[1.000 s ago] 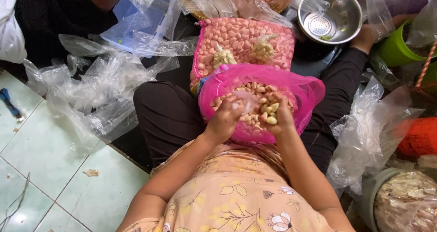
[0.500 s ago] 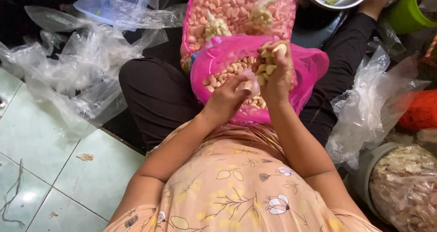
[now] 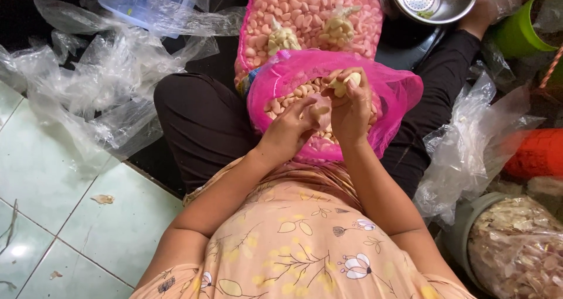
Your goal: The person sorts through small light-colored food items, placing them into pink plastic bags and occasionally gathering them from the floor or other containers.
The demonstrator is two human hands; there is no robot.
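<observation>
Over the lap of the seated person, a pink mesh bag (image 3: 387,93) lies open, partly filled with peeled garlic cloves (image 3: 287,99). Both hands meet above its opening. The right hand (image 3: 350,108) is raised a little, its fingers (image 3: 352,83) grasping a few pale cloves at the tips. The left hand (image 3: 290,129) sits just beside it, touching it, with its fingers curled around a garlic piece (image 3: 321,110) with thin pinkish skin; the two hands seem to press on that piece together.

Beyond the knees, touching the far edge of the open bag, lies a larger pink mesh sack (image 3: 305,17) packed with cloves, with two small clear bags of garlic (image 3: 337,26) resting on top. A steel bowl (image 3: 446,2) stands to its right, near a green tub (image 3: 519,32). Crumpled clear plastic bags (image 3: 111,88) lie piled on the left, over the tiled floor (image 3: 53,187), and more clear plastic (image 3: 469,152) is heaped on the right. At the lower right, a bucket (image 3: 460,228) holds a bag of garlic skins (image 3: 522,246), and an orange net (image 3: 536,152) lies above it.
</observation>
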